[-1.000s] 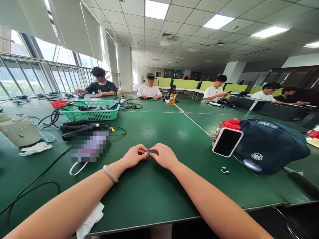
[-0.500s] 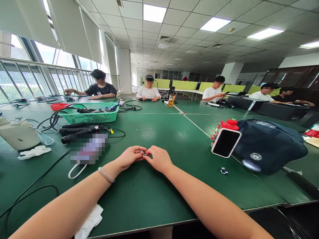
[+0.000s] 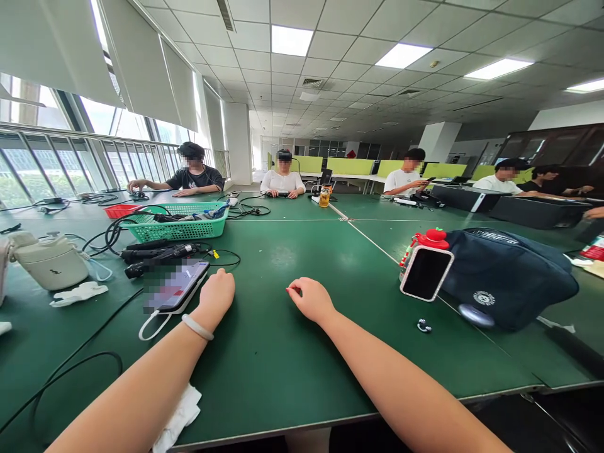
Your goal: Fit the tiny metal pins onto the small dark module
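My left hand [image 3: 218, 294] is closed, knuckles up, over the green table [image 3: 264, 377], right beside a phone [image 3: 186, 290] with a white cable. Its fingers curl out of sight, so whatever they hold is hidden. To the right, my right hand [image 3: 311, 301] is pinched, thumb against curled fingers, with a spot of red at the tip. I cannot make out what is in it. The two hands are apart. A small dark-and-white curved piece [image 3: 424, 325] lies on the table beyond my right forearm.
Black handheld devices [image 3: 160, 257] and a green basket [image 3: 177, 229] sit at left, near a cream bottle [image 3: 51, 261] and tissue [image 3: 79, 294]. On the right, a phone [image 3: 427, 272] leans before a red-capped bottle [image 3: 434, 236] beside a navy bag [image 3: 509, 270]. Several people sit around the table.
My hands, which were together on a small shiny piece, have separated. The left one has moved left to the phone; the right has barely shifted. The view has tilted up slightly.
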A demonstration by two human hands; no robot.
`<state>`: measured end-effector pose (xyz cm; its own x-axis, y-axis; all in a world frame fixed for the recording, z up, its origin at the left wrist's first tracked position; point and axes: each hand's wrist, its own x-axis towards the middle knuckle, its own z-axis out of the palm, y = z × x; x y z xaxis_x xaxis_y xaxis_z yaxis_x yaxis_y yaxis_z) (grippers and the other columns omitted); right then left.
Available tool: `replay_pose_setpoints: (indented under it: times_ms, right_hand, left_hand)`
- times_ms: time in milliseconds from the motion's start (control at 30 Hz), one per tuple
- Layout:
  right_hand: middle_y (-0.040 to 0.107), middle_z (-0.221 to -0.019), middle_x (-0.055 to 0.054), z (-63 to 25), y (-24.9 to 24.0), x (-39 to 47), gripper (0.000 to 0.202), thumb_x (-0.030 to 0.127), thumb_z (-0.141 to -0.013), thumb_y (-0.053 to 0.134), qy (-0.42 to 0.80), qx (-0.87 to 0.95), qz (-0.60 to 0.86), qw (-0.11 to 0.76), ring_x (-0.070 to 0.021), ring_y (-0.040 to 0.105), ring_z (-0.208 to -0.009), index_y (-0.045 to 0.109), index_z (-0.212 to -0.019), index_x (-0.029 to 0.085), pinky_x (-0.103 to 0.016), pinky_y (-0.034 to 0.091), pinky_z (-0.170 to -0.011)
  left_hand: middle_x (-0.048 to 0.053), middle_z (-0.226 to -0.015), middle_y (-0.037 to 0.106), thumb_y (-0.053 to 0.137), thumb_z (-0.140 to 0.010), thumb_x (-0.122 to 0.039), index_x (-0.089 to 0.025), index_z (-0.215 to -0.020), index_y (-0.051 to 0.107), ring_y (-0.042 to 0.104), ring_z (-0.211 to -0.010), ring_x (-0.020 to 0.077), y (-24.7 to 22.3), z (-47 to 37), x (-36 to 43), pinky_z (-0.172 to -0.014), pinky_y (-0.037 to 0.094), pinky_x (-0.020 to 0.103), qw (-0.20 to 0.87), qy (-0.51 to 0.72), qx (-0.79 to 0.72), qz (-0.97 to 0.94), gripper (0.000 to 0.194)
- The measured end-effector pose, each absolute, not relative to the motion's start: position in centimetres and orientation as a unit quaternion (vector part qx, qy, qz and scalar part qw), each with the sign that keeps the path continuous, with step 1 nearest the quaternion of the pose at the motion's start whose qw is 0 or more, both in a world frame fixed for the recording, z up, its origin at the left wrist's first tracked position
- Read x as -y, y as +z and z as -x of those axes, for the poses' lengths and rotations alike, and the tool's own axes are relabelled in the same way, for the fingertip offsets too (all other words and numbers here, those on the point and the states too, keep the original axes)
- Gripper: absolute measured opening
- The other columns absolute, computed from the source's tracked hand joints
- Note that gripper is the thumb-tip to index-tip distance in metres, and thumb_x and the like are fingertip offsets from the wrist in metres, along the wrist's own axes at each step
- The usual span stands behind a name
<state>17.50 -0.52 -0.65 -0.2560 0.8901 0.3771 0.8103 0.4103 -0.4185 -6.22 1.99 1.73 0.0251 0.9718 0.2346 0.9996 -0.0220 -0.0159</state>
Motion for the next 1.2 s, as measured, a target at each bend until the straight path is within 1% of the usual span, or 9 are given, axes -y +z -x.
replay_pose_setpoints:
  times_ms: [167, 467, 633, 733, 833, 900, 1000, 1100, 1200]
  right_hand:
    - [0.061, -0.08, -0.001, -17.7, -0.9, 0.3, 0.021, 0.029, -0.086, 0.043, 0.08, 0.787, 0.537, 0.293, -0.0126, 0.054, -0.072, 0.062, -0.08, 0.022, -0.023, 0.037, -0.062]
    - [0.062, -0.08, 0.0, -17.7, -1.3, 0.1, 0.021, 0.029, -0.085, 0.044, 0.089, 0.788, 0.532, 0.297, -0.0126, 0.054, -0.07, 0.062, -0.078, 0.022, -0.023, 0.037, -0.061]
    - [0.062, -0.081, 0.0, -17.7, -1.0, 0.2, 0.02, 0.027, -0.084, 0.044, 0.101, 0.789, 0.53, 0.294, -0.0128, 0.054, -0.072, 0.062, -0.077, 0.021, -0.023, 0.038, -0.063]
    - [0.062, -0.082, -0.001, -17.6, -0.8, 0.3, 0.021, 0.027, -0.084, 0.044, 0.112, 0.787, 0.534, 0.287, -0.013, 0.055, -0.073, 0.063, -0.077, 0.021, -0.023, 0.038, -0.063]
    - [0.062, -0.082, -0.001, -17.6, -0.7, 0.4, 0.021, 0.027, -0.083, 0.044, 0.123, 0.786, 0.53, 0.295, -0.0131, 0.055, -0.073, 0.063, -0.077, 0.021, -0.023, 0.038, -0.063]
    - [0.063, -0.082, 0.0, -17.6, -0.8, 0.4, 0.021, 0.026, -0.083, 0.044, 0.132, 0.786, 0.522, 0.303, -0.0132, 0.055, -0.073, 0.063, -0.076, 0.021, -0.023, 0.039, -0.064]
    - [0.063, -0.08, 0.0, -17.6, -1.0, 0.4, 0.02, 0.025, -0.082, 0.045, 0.155, 0.793, 0.504, 0.305, -0.0132, 0.055, -0.072, 0.063, -0.075, 0.021, -0.023, 0.039, -0.064]
    - [0.061, -0.076, 0.0, -17.3, -1.4, 0.2, 0.016, 0.025, -0.081, 0.048, 0.18, 0.798, 0.494, 0.293, -0.0127, 0.054, -0.069, 0.063, -0.077, 0.021, -0.023, 0.04, -0.063]
    - [0.059, -0.076, 0.0, -17.0, -1.7, -0.3, 0.01, 0.025, -0.077, 0.055, 0.187, 0.798, 0.495, 0.288, -0.0126, 0.053, -0.069, 0.063, -0.082, 0.021, -0.023, 0.041, -0.063]
  left_hand:
    - [0.02, -0.089, 0.06, 0.033, -0.074, 0.002, -0.004, -0.084, 0.064, 0.063, -0.082, 0.0282, 1.8, 6.5, -2.0, -0.067, 0.049, 0.035, 0.104, -0.052, 0.695, 0.709, 0.033]
    - [0.02, -0.082, 0.065, 0.037, -0.073, -0.001, -0.006, -0.079, 0.066, 0.06, -0.087, 0.0298, 1.7, 7.0, -2.2, -0.072, 0.046, 0.036, 0.13, -0.043, 0.684, 0.717, 0.03]
    - [0.019, -0.092, 0.061, 0.033, -0.076, -0.002, -0.007, -0.088, 0.064, 0.057, -0.09, 0.0268, 1.5, 7.1, -2.5, -0.075, 0.043, 0.034, 0.14, -0.058, 0.682, 0.716, 0.033]
    - [0.021, -0.095, 0.058, 0.03, -0.076, 0.0, -0.003, -0.092, 0.061, 0.056, -0.089, 0.0267, 1.3, 7.1, -2.7, -0.078, 0.042, 0.035, 0.141, -0.067, 0.689, 0.708, 0.035]
    - [0.021, -0.091, 0.059, 0.029, -0.077, -0.001, -0.003, -0.087, 0.06, 0.056, -0.088, 0.0278, 0.8, 7.0, -2.9, -0.08, 0.04, 0.037, 0.128, -0.072, 0.691, 0.707, 0.032]
    - [0.02, -0.091, 0.059, 0.028, -0.079, -0.004, -0.003, -0.09, 0.058, 0.056, -0.09, 0.028, 0.4, 6.8, -3.0, -0.081, 0.04, 0.037, 0.117, -0.078, 0.693, 0.707, 0.032]
    - [0.02, -0.096, 0.058, 0.025, -0.082, -0.006, -0.004, -0.093, 0.054, 0.053, -0.099, 0.0277, -0.1, 6.4, -3.1, -0.088, 0.036, 0.038, 0.097, -0.088, 0.69, 0.712, 0.031]
    - [0.018, -0.098, 0.059, 0.025, -0.083, -0.007, -0.007, -0.091, 0.053, 0.052, -0.105, 0.0247, -0.6, 5.6, -3.1, -0.096, 0.031, 0.038, 0.068, -0.092, 0.682, 0.722, 0.029]
    - [0.013, -0.09, 0.061, 0.025, -0.084, -0.011, -0.013, -0.087, 0.051, 0.056, -0.1, 0.0208, -0.7, 4.1, -2.6, -0.093, 0.035, 0.033, 0.035, -0.098, 0.665, 0.74, 0.026]
